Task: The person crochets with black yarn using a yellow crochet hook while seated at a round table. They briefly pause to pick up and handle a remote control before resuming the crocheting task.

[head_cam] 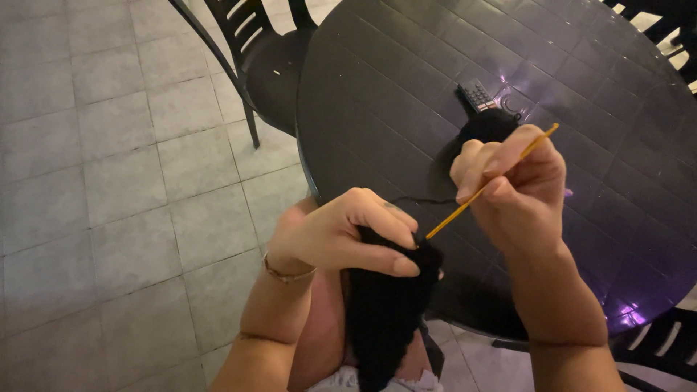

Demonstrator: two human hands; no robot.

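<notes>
1. Beside a round dark table (406,87), a seated person works a piece of black crochet fabric (385,312) that hangs down over the lap.
2. At the upper edge of the fabric, the left hand (341,236) is closed in a pinch, thumb and forefinger pressed on the black fabric; a thin bracelet (287,274) circles that wrist.
3. Just to the right, the right hand (519,192) grips an orange crochet hook (494,181), fingers curled tight around its shaft; the hook slants down to the left, its tip meeting the fabric near the left thumb.
4. A strand of black yarn (425,200) runs across the tabletop from the hands toward a black yarn ball (486,125), partly hidden behind the right hand's fingers.
5. Behind the ball, a dark remote control (479,94) lies flat on the table.
6. A black slatted chair (268,58) stands on the grey tiled floor (109,145) at the table's far left edge.
</notes>
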